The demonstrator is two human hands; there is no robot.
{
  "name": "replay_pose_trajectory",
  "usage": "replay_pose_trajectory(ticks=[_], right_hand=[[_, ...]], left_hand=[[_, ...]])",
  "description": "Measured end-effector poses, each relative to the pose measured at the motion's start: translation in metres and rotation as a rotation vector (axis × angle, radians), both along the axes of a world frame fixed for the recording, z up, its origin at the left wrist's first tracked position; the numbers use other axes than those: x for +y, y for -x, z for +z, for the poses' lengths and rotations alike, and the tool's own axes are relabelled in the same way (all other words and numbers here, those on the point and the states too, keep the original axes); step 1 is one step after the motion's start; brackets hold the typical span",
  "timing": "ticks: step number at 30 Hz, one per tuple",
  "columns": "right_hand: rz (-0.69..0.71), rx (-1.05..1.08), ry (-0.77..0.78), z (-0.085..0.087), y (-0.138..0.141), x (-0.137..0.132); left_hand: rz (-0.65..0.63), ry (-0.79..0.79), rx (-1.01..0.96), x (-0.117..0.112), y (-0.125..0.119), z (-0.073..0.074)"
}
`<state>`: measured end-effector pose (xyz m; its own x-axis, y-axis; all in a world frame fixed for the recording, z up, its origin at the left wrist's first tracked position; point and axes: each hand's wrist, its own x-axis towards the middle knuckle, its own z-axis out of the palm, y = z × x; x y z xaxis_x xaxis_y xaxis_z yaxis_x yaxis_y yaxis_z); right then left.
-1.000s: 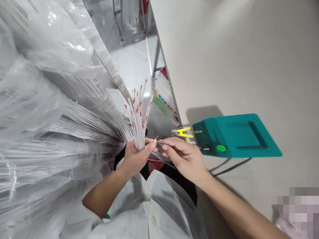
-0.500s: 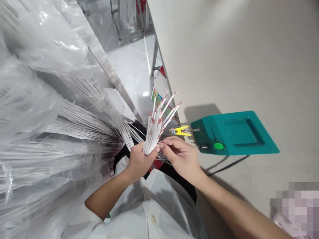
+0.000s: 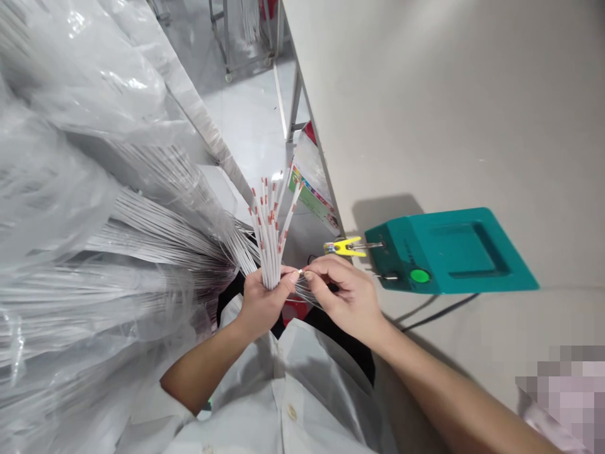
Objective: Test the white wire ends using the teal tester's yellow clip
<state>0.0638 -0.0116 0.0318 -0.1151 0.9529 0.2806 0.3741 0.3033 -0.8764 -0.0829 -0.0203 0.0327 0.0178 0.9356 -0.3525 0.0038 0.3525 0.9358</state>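
Observation:
A bundle of thin white wires point(image 3: 270, 252) with copper-orange ends rises from my left hand point(image 3: 262, 306), which is closed around it. Its tips fan out upward. My right hand point(image 3: 345, 299) is beside it, thumb and index finger pinched together close to my left thumb tip. A tiny pale bit shows between the two hands' fingertips, too small to name; it may be a wire end. More grey-white wires hang below the pinch, over my lap.
Long wire bundles point(image 3: 155, 221) under clear plastic sheeting point(image 3: 118, 82) fill the left side. On the pale table point(image 3: 449, 113) to the right sits a teal box point(image 3: 472, 252) with a green button and a yellow clip point(image 3: 345, 247). A wheeled metal rack point(image 3: 227, 44) stands beyond.
The wire bundle in my left hand has swung left and stands more upright. My right hand keeps its pinch at nearly the same spot, with the pale bit now visible.

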Motion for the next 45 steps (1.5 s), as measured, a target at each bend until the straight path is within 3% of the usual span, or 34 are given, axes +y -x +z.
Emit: replay_pose_trajectory(ticks=[7, 11, 15, 22, 27, 31, 37, 45], right_hand=[[-0.052, -0.042, -0.044, 0.005, -0.014, 0.004], [0.065, -0.103, -0.120, 0.008, -0.017, 0.006], [0.157, -0.278, -0.270, 0.003, -0.021, 0.007], [0.086, -0.712, -0.694, -0.005, -0.025, -0.001], [0.049, -0.767, -0.810, -0.005, -0.021, 0.000], [0.076, -0.648, -0.691, -0.006, -0.020, 0.005], [0.001, -0.222, -0.357, 0.003, -0.024, 0.009], [0.359, -0.120, -0.109, 0.013, -0.026, 0.014]], left_hand=[[-0.004, -0.028, 0.034, 0.004, 0.005, 0.008], [-0.049, -0.086, 0.087, 0.004, 0.004, 0.009], [-0.094, -0.066, 0.098, 0.003, 0.005, 0.007], [-0.090, 0.145, -0.141, 0.006, 0.004, 0.009], [-0.040, 0.169, -0.228, 0.007, 0.002, 0.005], [0.000, 0.159, -0.204, 0.007, 0.004, 0.003], [-0.024, 0.064, -0.054, 0.006, 0.009, 0.003], [-0.236, -0.072, 0.008, 0.007, 0.010, 0.010]])
